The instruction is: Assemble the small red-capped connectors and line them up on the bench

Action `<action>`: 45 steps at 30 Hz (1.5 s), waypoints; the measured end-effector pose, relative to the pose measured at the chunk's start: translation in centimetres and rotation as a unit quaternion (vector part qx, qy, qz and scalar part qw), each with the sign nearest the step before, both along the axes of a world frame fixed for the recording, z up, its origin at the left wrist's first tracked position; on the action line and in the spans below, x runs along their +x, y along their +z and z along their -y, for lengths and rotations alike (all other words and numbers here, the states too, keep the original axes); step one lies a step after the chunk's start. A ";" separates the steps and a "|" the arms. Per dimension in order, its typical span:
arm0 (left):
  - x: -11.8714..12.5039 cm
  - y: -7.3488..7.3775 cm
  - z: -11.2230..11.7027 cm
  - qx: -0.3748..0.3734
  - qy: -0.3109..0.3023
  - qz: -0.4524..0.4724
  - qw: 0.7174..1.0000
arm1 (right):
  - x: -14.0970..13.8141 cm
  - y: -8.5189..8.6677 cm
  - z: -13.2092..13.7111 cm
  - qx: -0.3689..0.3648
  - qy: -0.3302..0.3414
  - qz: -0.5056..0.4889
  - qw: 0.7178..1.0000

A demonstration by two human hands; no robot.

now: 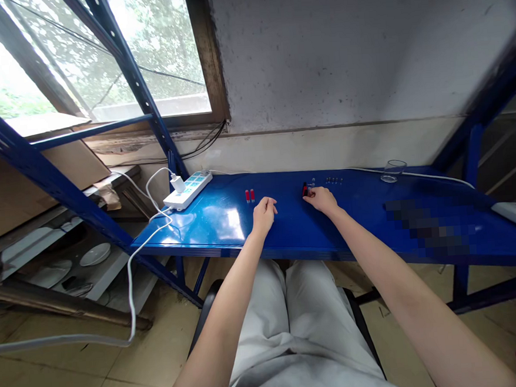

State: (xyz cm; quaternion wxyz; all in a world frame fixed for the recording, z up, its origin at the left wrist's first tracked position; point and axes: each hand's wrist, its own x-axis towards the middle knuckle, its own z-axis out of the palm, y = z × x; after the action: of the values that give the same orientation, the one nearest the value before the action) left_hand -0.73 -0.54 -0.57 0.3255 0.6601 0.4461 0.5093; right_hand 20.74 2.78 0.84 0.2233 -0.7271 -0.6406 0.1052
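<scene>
right hand point(322, 199) fingertips at small red-black piece point(304, 189), grip unclear. left hand point(264, 211) loosely curled, empty, on blue surface point(224, 219) near two red pieces point(250, 195).

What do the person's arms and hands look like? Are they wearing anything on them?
The left arm and right arm are bare, with no sleeves showing. The left hand and right hand have no gloves. I see no watch, bracelet or ring, though the hands are small in the picture. Pale grey trousers cover the legs.
</scene>
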 end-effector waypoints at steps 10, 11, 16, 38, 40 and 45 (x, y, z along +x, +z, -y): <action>0.0 0.1 0.1 -0.009 -0.008 0.005 1.000 | 2.0 0.5 -1.3 -0.083 -0.005 -0.017 0.996; 0.0 0.1 0.1 -0.009 -0.010 0.003 1.000 | 2.2 0.5 -1.3 -0.081 -0.011 -0.018 0.996; 0.0 0.2 0.1 -0.009 -0.006 -0.003 1.000 | 2.2 0.0 -0.6 -0.044 -0.049 -0.024 0.998; 0.0 0.2 0.2 -0.001 -0.008 -0.013 1.000 | 1.9 -0.5 1.1 0.024 -0.056 -0.021 0.998; 0.0 0.2 0.2 -0.002 -0.007 -0.014 1.000 | 2.1 -0.5 1.2 0.022 -0.054 -0.022 0.998; 0.0 0.3 0.2 0.000 -0.008 -0.026 1.000 | 2.6 -0.7 1.5 0.009 -0.031 -0.035 0.999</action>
State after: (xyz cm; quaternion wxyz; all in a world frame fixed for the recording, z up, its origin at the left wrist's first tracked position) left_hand -0.73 -0.76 -0.29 0.3178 0.6765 0.4490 0.4896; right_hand 23.32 1.30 0.19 0.2552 -0.7403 -0.6107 0.1175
